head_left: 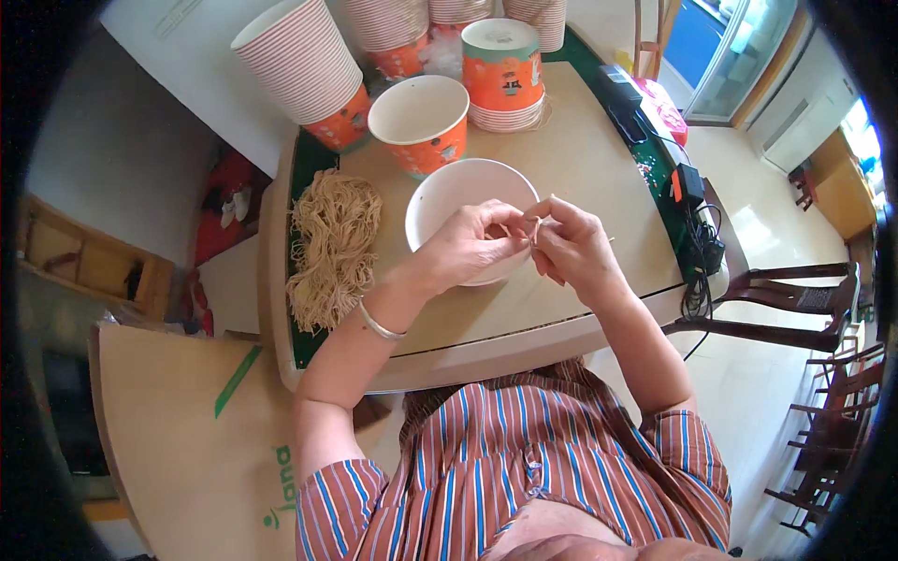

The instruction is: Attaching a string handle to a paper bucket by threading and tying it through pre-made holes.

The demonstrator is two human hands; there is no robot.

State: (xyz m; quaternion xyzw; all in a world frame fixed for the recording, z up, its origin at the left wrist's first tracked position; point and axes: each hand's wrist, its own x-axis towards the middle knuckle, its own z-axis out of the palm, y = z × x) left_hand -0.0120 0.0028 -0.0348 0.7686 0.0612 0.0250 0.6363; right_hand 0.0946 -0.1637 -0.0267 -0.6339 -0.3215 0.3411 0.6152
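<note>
Both my hands meet over the right part of a white bowl [440, 210], fingertips close together. My left hand [482, 238], with a bangle on its wrist, is closed in a pinch. Facing it, my right hand [575, 245] pinches too, its fingers curled. Something small and thin seems to be between the fingertips, but I cannot make out what. To the left of the bowl lies a heap of beige strings [334, 245], loosely tangled. Just behind the bowl stands an open orange and white paper tub [432, 150].
Tall stacks of paper tubs [299, 65] line the far side of the table [599, 159], one stack upside down [502, 79]. Black adapters and cables [697, 243] lie along the right edge. A large cardboard box [187, 421] stands at left, a dark wooden chair [786, 299] at right.
</note>
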